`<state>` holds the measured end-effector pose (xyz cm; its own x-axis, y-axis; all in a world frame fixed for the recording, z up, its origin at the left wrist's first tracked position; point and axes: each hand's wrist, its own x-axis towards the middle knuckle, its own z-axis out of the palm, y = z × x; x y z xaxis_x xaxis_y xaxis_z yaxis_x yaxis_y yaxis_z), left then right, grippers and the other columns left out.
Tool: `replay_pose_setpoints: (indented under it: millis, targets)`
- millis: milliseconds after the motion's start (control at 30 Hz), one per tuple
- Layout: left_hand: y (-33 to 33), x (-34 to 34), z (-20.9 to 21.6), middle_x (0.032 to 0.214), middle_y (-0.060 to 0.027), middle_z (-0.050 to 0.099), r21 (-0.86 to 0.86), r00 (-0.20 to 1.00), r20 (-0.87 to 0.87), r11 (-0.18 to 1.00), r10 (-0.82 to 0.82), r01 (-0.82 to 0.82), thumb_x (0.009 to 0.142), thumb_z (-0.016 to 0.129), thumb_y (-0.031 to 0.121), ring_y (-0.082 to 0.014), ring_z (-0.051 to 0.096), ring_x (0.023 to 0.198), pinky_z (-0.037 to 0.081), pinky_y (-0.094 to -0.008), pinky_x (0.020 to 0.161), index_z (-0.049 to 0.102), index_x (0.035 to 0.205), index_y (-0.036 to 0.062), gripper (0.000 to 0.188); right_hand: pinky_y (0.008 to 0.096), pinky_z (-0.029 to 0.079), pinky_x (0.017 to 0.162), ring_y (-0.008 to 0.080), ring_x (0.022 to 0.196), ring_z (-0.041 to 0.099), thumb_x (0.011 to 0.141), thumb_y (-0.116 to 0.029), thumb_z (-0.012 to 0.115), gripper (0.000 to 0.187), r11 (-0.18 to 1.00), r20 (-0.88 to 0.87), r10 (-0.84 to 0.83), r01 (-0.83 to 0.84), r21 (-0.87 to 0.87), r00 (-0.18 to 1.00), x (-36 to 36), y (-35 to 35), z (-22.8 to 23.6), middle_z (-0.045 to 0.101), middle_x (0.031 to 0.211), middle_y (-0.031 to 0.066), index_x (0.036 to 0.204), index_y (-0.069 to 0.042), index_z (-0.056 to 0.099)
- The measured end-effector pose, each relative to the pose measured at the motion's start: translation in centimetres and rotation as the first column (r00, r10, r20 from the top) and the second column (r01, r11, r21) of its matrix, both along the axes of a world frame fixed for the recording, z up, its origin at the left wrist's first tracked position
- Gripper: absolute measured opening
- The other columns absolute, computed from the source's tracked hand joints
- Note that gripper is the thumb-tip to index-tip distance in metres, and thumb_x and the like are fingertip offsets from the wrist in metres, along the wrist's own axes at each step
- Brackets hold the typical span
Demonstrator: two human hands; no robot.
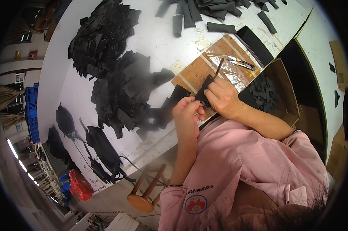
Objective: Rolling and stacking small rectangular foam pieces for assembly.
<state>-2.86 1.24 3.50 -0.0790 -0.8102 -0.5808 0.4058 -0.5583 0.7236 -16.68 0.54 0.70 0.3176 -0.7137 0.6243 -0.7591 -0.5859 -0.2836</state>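
Note:
A small black fabric piece (203, 92) is held between my two hands over the brown board. My right hand (223, 99) is closed round its upper part, and a thin brown rod-like tool (219, 67) sticks up beside that fist; whether the hand grips it, I cannot tell. My left hand (188, 112) pinches the lower end of the fabric with thumb and fingertips. Just left of the left hand lies another black fabric piece (179, 92). On the board (190, 72), partly wrapped in clear tape, rests a cutter knife (241, 62).
Large heaps of flat black fabric pieces (104, 36) cover the white table's left side. Black tube-like pieces (221, 27) lie at the far edge. A cardboard box (287, 82) of black pieces stands right. Black bags (102, 148), a red plastic bag (80, 185) and a wooden stool (141, 203) are lower left.

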Motion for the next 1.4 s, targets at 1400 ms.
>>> replay_pose_setpoints:
  millis: [1400]
  targets:
    - [0.0,-0.3,-1.6,0.067,-0.0038,0.055,-0.716,0.524,0.648,0.676,0.552,0.173,0.070,0.049,-0.008,-0.0017,0.040,0.045,0.027,-0.0155,0.038,0.052,0.087,-0.0023,0.018,0.0181,0.029,0.043,0.0051,0.048,0.038,0.079,-0.017,0.060,0.014,0.067,0.706,-0.708,-0.995,0.077,0.007,1.4,-0.2,0.5,0.046,0.058,-0.0019,0.076,-0.004,0.055]
